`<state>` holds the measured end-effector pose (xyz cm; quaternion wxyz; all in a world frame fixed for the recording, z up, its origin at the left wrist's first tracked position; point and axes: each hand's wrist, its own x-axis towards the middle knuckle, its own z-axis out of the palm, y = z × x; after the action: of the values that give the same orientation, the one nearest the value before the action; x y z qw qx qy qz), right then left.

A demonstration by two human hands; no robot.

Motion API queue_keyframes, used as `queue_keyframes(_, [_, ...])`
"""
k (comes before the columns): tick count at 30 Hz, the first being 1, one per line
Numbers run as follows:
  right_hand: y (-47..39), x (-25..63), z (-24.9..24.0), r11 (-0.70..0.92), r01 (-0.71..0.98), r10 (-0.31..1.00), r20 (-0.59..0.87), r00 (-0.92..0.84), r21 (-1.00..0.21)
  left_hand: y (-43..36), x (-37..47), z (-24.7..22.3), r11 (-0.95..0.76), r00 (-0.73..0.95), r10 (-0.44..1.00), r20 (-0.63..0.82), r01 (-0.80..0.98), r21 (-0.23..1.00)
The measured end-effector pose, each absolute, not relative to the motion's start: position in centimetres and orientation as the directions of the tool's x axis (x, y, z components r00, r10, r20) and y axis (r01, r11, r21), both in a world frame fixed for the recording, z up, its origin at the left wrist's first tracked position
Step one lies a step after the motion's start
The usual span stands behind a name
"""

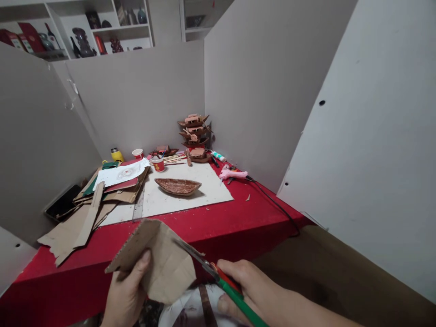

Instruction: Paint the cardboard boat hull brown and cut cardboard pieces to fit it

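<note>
My left hand (127,286) grips a folded piece of brown cardboard (166,263) in front of the table edge, thumb on its near face. In my right hand (248,281) is a pair of scissors (218,274) with red and green handles. Their blades point up and left and lie at the cardboard's upper right edge; I cannot tell whether they are cutting into it. Beyond my hands, a brown model boat hull (179,186) rests on a white board (214,195).
Cardboard scraps (81,227) and a sketched paper (122,172) lie at left. Paper cups (158,163), a yellow bottle (116,154) and stacked model boats (195,131) stand at the back. A pink glue gun (233,173) with a black cord (275,202) sits at right. Grey partitions (252,91) enclose the red table (184,227).
</note>
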<state>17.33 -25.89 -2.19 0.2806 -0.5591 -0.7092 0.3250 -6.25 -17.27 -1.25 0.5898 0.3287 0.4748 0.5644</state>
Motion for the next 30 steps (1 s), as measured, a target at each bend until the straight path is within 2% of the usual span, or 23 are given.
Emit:
queue_keyframes(4, [-25.6,17.3,-2.1,0.226,0.673,0.968,0.085,-0.236,-0.704,-18.0,-5.8,-1.6,0.221,0.005,0.973,-0.229,-0.287,0.932])
queue_keyframes(12, [-25.8,17.6,-3.6,0.112,0.630,0.981,-0.015,-0.193,-0.769,-19.0,-5.3,-0.4,0.224,0.016,0.972,-0.233,-0.349,0.910])
queue_keyframes(18, [-25.6,17.5,-2.9,0.239,0.645,0.965,0.103,-0.241,-0.726,-19.8,-5.1,-1.2,0.303,0.128,0.952,-0.278,-0.274,0.913])
queue_keyframes(22, [-25.7,17.5,-3.5,0.213,0.615,0.970,0.086,-0.229,-0.759,-19.9,-5.4,-1.5,0.316,0.184,0.944,-0.273,-0.273,0.909])
queue_keyframes(26, [-25.9,17.7,-3.9,0.167,0.601,0.976,0.047,-0.211,-0.782,-20.0,-5.9,-1.6,0.443,0.252,0.891,-0.378,-0.295,0.847])
queue_keyframes(30, [-25.9,17.6,-3.3,0.235,0.643,0.965,0.097,-0.242,-0.729,-20.4,-6.4,-2.1,0.505,0.328,0.846,-0.419,-0.247,0.827])
